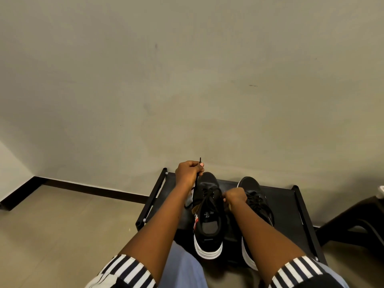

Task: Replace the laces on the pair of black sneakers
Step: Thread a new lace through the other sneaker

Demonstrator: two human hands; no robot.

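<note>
Two black sneakers with white soles stand side by side on a low black rack (291, 206), toes toward the wall. The left sneaker (208, 225) is partly laced with a black lace (196, 179). My left hand (188, 172) grips that lace above the shoe's left side, and the lace tip sticks up out of my fist. My right hand (234, 197) pinches the lacing at the left sneaker's right eyelets. The right sneaker (254, 196) is laced in black and partly hidden behind my right forearm.
The rack stands against a plain beige wall (187, 80) with a dark skirting board (83, 187). A beige tiled floor (62, 225) lies to the left. A dark plastic chair (357, 223) stands at the right edge.
</note>
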